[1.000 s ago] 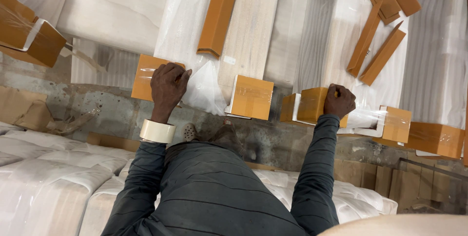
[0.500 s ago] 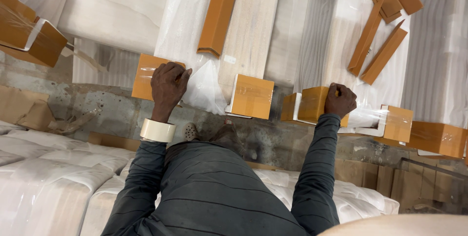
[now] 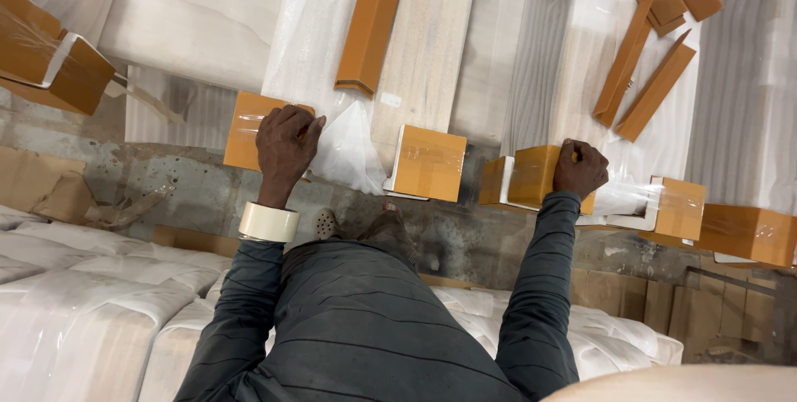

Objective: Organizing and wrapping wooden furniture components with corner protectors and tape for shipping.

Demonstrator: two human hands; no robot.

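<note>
Down past the dark sleeves, in the head view: long pale boards wrapped in clear plastic, side by side. Loose brown cardboard corner strips on top, more strips off to the right. Grey, rough floor below the board ends. Soft white wrapped bundles at the lower left. Another capped board end between the two hands, nothing touching it.

Left hand flat on a brown cardboard corner cap, fingers bent and close together, pressing on it. Roll of pale tape worn round that wrist. Right hand curled tight round a second brown cap, taped and shiny, on the end of a board.
</note>
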